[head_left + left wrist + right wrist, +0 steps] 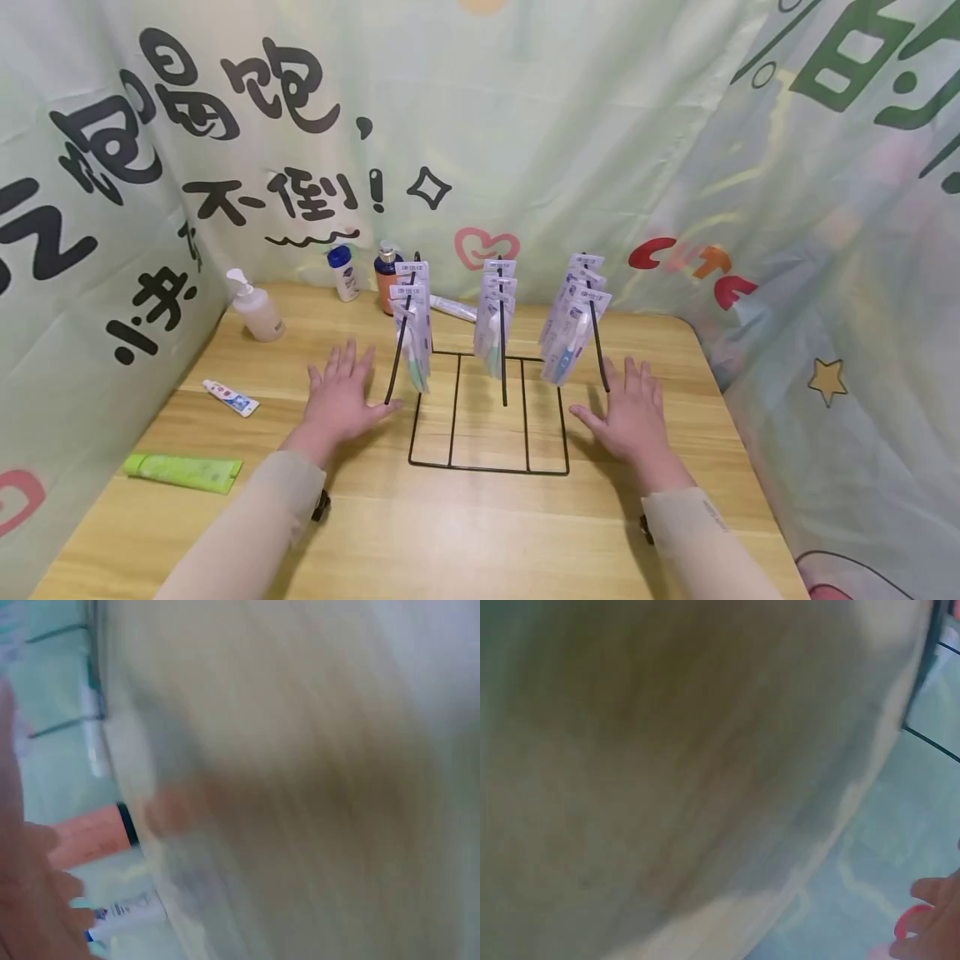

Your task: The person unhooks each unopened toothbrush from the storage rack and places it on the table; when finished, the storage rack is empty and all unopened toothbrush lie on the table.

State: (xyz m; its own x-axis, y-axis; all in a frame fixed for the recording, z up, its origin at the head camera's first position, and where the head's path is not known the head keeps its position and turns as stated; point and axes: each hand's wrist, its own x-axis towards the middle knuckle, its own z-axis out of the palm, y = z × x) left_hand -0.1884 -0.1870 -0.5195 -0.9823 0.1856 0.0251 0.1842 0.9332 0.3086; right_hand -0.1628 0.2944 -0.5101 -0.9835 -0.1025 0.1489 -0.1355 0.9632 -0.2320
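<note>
A black wire rack [487,433], hung with three rows of carded toothbrush packs [493,321], is stood on the wooden table [465,533] between both hands. The left hand [341,400] and right hand [630,410] are laid flat, fingers spread, nothing held. The rack's base is flanked closely by each thumb; neither hand is clearly nearer.

Wooden table [465,533], light grain, rounded corner at 2 o'clock. Pale green printed cloth backdrop [570,125] encloses it on three sides: large black characters from 9 to 11 o'clock, a red heart outline at 12, green lettering at 1 o'clock, a yellow star at 3. Lighting even and soft; faint shadows on the tabletop
</note>
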